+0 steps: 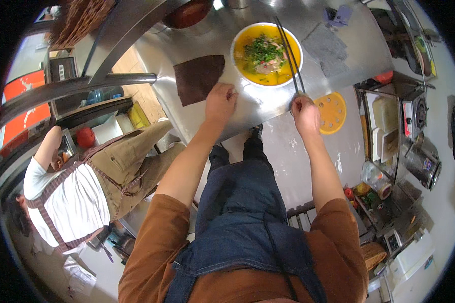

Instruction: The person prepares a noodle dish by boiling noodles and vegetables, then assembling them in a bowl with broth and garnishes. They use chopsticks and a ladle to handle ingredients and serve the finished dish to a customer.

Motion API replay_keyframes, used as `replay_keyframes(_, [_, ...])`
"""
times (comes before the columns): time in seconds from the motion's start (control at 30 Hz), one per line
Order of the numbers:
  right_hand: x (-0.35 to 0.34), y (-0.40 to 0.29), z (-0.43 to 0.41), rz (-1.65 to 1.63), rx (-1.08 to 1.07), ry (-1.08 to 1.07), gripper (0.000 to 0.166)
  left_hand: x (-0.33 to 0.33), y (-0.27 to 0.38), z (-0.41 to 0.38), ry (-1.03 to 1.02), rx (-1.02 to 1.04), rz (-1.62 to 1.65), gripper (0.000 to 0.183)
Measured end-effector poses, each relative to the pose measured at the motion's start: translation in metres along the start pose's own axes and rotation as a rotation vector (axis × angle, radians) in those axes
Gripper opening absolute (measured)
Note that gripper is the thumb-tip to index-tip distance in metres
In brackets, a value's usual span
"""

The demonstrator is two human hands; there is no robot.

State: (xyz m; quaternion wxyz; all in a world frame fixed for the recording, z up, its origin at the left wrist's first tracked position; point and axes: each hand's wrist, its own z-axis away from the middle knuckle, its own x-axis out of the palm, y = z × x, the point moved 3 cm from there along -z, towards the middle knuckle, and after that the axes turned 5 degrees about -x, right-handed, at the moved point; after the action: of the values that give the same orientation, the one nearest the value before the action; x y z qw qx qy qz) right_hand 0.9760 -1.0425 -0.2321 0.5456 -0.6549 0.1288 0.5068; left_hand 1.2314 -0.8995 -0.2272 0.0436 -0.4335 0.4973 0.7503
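Note:
A white bowl (232, 57) holds yellow broth topped with chopped green herbs (264, 50) and pale pieces of food. It stands on a stainless steel table (197, 45). My right hand (305, 113) pinches the near ends of a pair of dark chopsticks (289, 57) at the table's front edge. The chopsticks cross over the right side of the bowl. Left of the bowl, my left hand (222, 101) is loosely curled at the corner of a dark brown cloth (199, 79). Nothing shows in its fingers; whether it touches the cloth is unclear.
A grey cloth (326, 47) and a purple object (338, 16) lie right of the bowl. Below the edge sits a yellow round stool (331, 113) with holes. Another person (74, 189) stands at the left. Shelving (383, 125) lines the right; a metal rail (117, 79) crosses left.

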Motion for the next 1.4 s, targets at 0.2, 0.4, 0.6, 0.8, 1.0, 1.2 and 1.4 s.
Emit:
replay_keyframes(0.2, [-0.022,-0.07,0.024,-0.333,-0.025,0.006,0.01,0.0,-0.006,0.0,0.064,0.175,-0.095,0.012])
replay_keyframes(0.4, [-0.07,-0.129,-0.03,-0.2,-0.364,0.256,0.013,0.013,-0.008,-0.015,0.019,0.174,-0.215,0.004])
replay_keyframes(0.6, [-0.059,-0.064,-0.056,-0.37,0.093,0.134,0.02,-0.045,0.055,-0.043,0.049,0.067,0.215,0.014])
replay_keyframes(0.8, [-0.03,-0.014,-0.149,-0.835,0.057,0.013,0.053,-0.07,0.054,-0.114,0.203,0.227,0.109,0.065])
replay_keyframes(1.0, [0.007,-0.03,-0.21,-1.012,-0.071,-0.374,0.085,-0.043,-0.019,-0.16,-0.279,-0.237,0.593,0.073])
replay_keyframes(1.2, [0.027,-0.038,-0.228,-0.964,-0.103,-0.449,0.091,-0.027,-0.01,-0.175,-0.338,-0.055,0.684,0.082])
replay_keyframes(1.4, [0.022,-0.052,-0.218,-0.909,-0.118,-0.405,0.095,-0.017,-0.018,-0.172,-0.26,-0.012,0.646,0.09])
